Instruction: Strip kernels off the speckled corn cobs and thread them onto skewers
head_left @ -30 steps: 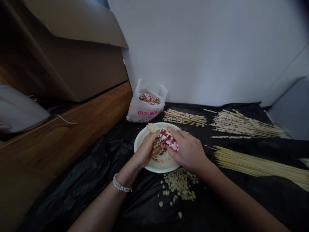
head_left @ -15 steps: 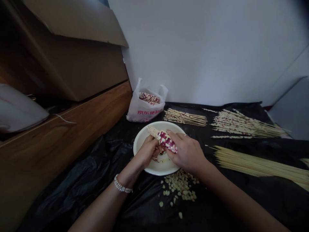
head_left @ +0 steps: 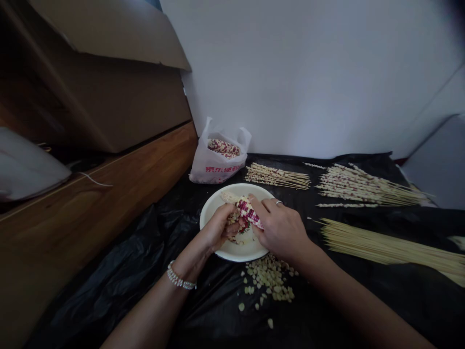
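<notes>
Over the white bowl I see an ear of corn with white and purple kernels; its far end is stripped pale. My right hand is closed round the near part of the ear. My left hand is curled against the ear's left side, thumb at the border between bare cob and kernels. Loose pale kernels show at its fingers. Beneath the hands, more kernels and a red pattern appear on the bowl's bottom, partly hidden.
Loose kernels lie in front of the bowl on black plastic sheeting. Behind it stands a plastic bag holding corn ears. To the right lie threaded skewers, a smaller bundle and bare sticks. A cardboard box stands left.
My left hand has turned slightly, its fingers opening a little to show loose kernels. My right hand has shifted slightly over the ear, covering more of its near end.
</notes>
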`<state>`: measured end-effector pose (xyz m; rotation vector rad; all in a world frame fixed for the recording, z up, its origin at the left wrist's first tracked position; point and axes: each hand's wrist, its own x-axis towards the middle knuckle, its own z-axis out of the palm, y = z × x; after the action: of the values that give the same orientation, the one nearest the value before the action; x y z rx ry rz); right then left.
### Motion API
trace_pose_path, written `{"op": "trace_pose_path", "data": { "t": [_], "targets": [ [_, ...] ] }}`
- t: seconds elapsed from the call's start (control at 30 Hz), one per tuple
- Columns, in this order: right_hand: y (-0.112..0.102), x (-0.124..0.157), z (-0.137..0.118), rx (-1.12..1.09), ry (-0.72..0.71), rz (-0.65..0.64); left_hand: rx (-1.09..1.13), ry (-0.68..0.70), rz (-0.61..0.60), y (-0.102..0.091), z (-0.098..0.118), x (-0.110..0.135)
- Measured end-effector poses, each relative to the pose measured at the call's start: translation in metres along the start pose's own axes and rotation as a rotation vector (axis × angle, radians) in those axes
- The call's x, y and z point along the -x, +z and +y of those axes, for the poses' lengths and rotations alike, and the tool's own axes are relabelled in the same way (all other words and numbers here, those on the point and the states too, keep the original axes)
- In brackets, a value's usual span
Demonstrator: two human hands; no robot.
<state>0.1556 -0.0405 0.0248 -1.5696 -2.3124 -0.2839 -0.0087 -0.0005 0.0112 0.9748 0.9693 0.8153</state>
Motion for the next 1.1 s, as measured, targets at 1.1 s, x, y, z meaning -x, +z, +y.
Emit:
{"op": "trace_pose_path", "data": {
  "t": [1.1],
  "targets": [
    [0.001, 0.0, -0.006, 0.138, -0.027, -0.057, 0.091, -0.027, -0.019, -0.004, 0.003, 0.001]
  ]
}}
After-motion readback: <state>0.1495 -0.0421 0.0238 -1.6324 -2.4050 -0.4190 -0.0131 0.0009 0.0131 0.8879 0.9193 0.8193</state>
